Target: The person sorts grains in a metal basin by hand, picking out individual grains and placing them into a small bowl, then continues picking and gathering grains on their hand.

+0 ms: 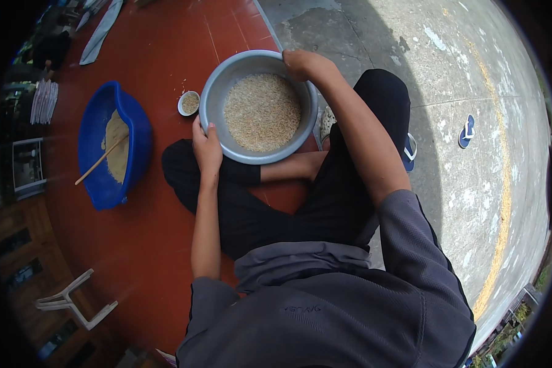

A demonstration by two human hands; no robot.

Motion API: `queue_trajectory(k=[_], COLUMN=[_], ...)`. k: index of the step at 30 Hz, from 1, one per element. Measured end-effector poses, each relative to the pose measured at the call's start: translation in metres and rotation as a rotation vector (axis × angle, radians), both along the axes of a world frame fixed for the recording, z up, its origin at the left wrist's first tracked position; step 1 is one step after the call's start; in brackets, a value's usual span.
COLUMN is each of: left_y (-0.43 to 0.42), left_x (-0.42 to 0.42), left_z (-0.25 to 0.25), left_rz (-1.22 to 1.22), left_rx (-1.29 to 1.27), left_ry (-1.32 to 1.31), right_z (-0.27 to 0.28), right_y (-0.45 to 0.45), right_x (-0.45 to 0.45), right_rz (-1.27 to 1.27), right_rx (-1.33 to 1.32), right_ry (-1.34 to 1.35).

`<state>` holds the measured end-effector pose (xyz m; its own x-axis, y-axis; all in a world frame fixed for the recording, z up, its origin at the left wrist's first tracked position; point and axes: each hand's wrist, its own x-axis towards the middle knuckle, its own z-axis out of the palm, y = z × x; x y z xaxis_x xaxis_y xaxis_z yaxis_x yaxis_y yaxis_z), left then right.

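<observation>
A round grey metal basin [209, 101] with pale grain [262, 113] spread over its bottom is held above my crossed legs. My left hand [207, 147] grips the basin's lower left side, thumb up against the wall. At the upper right, my right hand [300, 63] is closed over the rim, its fingers partly hidden. Just left of the basin, a small white bowl [189, 103] of grain stands on the red floor, with a few grains scattered beside it. Further left is a blue plastic basin [138, 122] holding tan powder [118, 150] and a wooden stick [98, 164].
Red tiled floor [159, 245] meets grey concrete [435, 80] on the right. Blue sandals [466, 131] lie there, one by my knee. A line of yellow grain [506, 202] curves along the concrete. A white chair-like frame [73, 300] is at the lower left.
</observation>
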<state>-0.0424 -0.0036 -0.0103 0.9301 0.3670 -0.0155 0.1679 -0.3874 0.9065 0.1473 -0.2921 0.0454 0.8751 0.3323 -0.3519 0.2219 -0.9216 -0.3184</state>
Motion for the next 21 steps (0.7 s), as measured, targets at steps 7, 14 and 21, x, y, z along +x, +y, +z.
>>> queue_trajectory(k=[7,14,21], left_y=[0.003,-0.025,-0.042], left_x=[-0.008,-0.015,0.004], left_z=[0.016,0.035,0.034], left_rz=[-0.123,-0.091,-0.123], left_rx=[0.269,0.683,0.533], left_ry=[0.260,0.097,-0.233], right_z=[-0.008,-0.010,-0.004], right_y=[0.007,0.006,0.013], right_x=[-0.001,-0.008,-0.063], right_rz=[0.072,0.102,0.438], right_rx=[-0.095,-0.061,0.194], right_ry=[-0.007,-0.189,0.010])
